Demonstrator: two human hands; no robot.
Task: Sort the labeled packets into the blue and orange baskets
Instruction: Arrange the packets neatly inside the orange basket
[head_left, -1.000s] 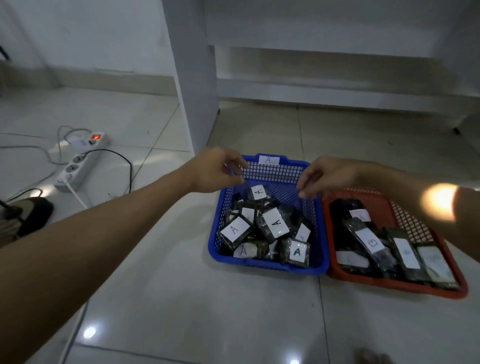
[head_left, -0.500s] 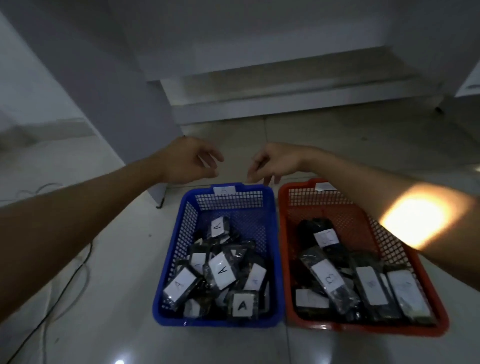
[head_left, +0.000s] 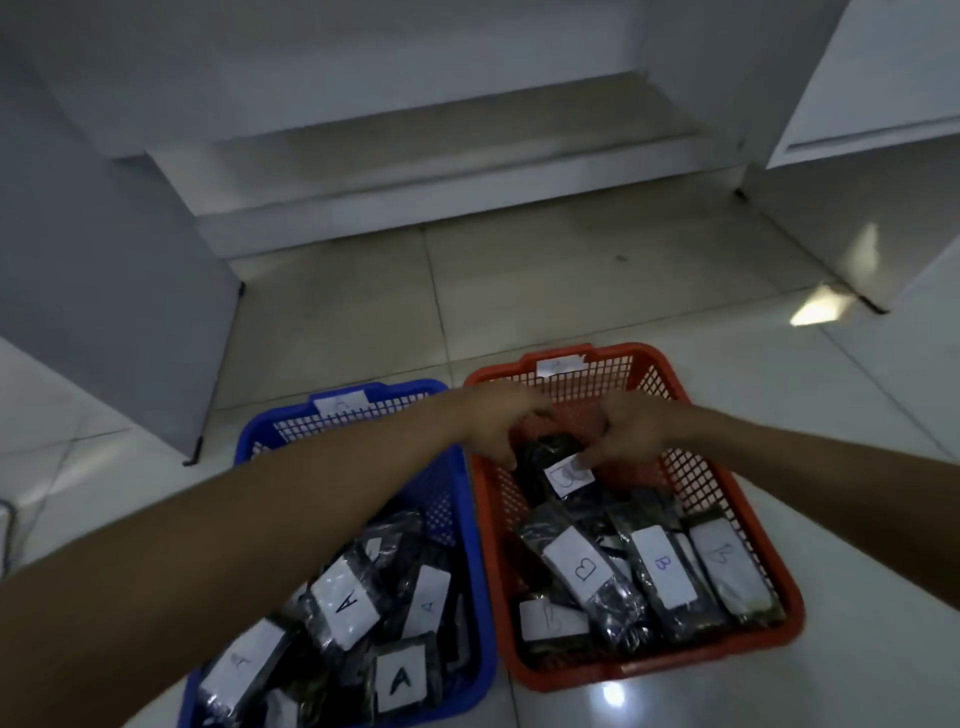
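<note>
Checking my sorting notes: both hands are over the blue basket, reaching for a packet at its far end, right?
Not quite. The head view shows the left hand and right hand over the orange basket, reaching for a packet at its far end; the blue basket sits beside it.

Your blue plastic mesh basket (head_left: 470, 499) has an open grid pattern in its walls and a white paper tag (head_left: 340, 402) on its far rim, its letter too blurred to read. In it you see glossy black plastic packets with white labels (head_left: 345, 603) marked with a black "A". Your orange-red plastic mesh basket (head_left: 727, 493) shows the same grid pattern and its own white tag (head_left: 558, 365) (marking unreadable). Its glossy black packets with white labels (head_left: 579, 564) carry a "B", black on one, blue-purple on the next one (head_left: 664, 566). Under both lies a pale grey glossy tiled floor (head_left: 519, 291) with thin darker grout lines, and behind stands white-grey cabinetry (head_left: 415, 104).
</note>
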